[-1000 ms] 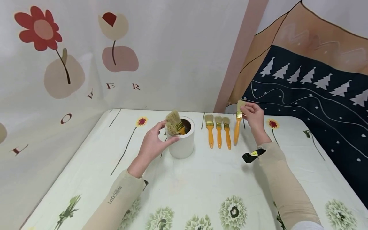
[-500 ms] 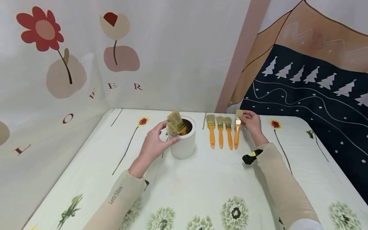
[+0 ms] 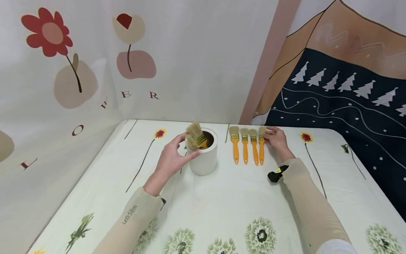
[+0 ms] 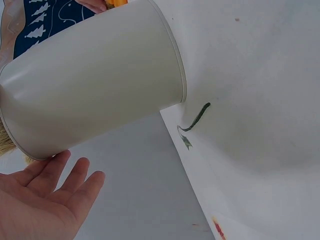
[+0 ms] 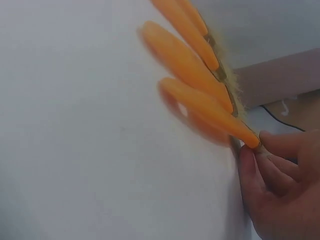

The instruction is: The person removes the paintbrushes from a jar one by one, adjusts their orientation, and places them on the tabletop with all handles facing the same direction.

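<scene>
While the left hand (image 3: 169,157) holds the cup (image 3: 203,164), the right hand (image 3: 276,139) pinches the end brush (image 3: 261,153)

As the white cup stands upright on the worktop (image 3: 203,201) near the middle of the frame, the left grip is curved about its rim, thumb on the near side and fingers round the left. In the left wrist view a fingertip touches the rim, and other fingers spread loosely below it. Bristles (image 3: 194,132) poke from the cup's mouth, leaning left, with a gold ferrule (image 3: 200,139) beside them; how many brushes stand inside cannot be told.

To the right of the cup, four brushes form a row, bristles toward the far edge and orange handles toward the near one. The left brush (image 3: 236,151) is the widest; then come the second brush (image 3: 245,151), the third brush (image 3: 255,153) and, just beside it, the end brush. The right grip is clamped on the end brush near its bristle end, thumb and fingers together there. Whether its handle lies fully flat is hard to tell.

Beige sleeves (image 3: 311,197) cover both forearms. Behind, a red flower (image 3: 52,33) shows at the upper left, white trees (image 3: 347,82) at the upper right.
</scene>
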A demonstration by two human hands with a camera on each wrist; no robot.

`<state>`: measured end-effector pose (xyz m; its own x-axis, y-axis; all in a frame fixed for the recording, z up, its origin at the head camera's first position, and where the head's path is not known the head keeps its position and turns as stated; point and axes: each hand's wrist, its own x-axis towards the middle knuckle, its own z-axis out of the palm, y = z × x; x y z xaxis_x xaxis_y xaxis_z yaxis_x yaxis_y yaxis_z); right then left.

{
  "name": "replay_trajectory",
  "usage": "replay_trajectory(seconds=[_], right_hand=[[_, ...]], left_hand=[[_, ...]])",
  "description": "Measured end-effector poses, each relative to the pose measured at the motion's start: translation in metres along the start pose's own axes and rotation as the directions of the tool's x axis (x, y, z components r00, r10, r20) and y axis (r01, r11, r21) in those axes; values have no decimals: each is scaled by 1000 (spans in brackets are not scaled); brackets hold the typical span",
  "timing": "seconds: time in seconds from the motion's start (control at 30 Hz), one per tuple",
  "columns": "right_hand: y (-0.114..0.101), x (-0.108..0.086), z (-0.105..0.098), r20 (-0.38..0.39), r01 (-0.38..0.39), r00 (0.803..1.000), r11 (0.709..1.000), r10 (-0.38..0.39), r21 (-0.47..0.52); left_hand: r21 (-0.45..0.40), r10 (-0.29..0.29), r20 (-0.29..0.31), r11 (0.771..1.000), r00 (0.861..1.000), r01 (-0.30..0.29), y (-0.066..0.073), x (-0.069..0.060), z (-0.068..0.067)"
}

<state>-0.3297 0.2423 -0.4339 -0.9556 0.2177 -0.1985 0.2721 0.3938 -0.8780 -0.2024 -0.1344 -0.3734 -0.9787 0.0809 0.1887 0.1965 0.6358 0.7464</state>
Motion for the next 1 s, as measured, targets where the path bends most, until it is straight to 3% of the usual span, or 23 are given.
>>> replay_trajectory(seconds=[0.5, 1.0], right_hand=[[-2, -2, 2, -20, 12, 1000, 1000, -11, 6], [-10, -16, -6, -66, 80, 995, 997, -80, -10]], left_hand=[[-4, -4, 5, 1000, 1000, 4, -1, 0, 0], [1, -19, 7, 1000, 1000, 19, 1, 0, 0]])
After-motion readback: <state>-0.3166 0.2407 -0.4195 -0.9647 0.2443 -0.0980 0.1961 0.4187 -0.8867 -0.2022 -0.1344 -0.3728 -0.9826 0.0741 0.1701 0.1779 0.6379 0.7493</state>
